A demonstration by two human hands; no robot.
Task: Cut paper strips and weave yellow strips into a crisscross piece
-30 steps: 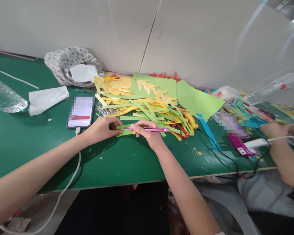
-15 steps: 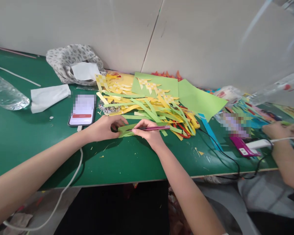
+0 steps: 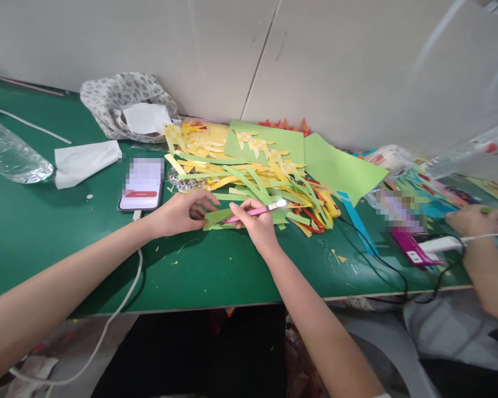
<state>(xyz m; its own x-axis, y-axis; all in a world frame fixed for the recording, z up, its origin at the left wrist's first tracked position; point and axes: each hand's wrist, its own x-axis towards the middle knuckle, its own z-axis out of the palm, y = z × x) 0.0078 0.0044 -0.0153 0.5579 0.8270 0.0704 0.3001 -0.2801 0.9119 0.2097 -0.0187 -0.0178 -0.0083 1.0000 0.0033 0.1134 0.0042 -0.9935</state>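
My left hand has its fingers curled and its thumb at the left end of a folded green paper piece, pressing it near the table's front. Between the thumb and fingers of my right hand is a slim pink tool with a shiny silvery end, which looks like tweezers. Its dark, narrow tip points left onto the green paper; the exact contact is too small to make out. Just behind both hands lies a heap of green and yellow paper strips.
A phone with a white cable lies left of my hands. Behind are a spotted cloth bag and green sheets. At right are a yellow-handled tool, a magenta power strip and another person's hands.
My right hand has turned, so the tweezers' rear end tilts up and shows its bright silvery face. My left hand stays at the paper's left end. The view has shifted slightly.
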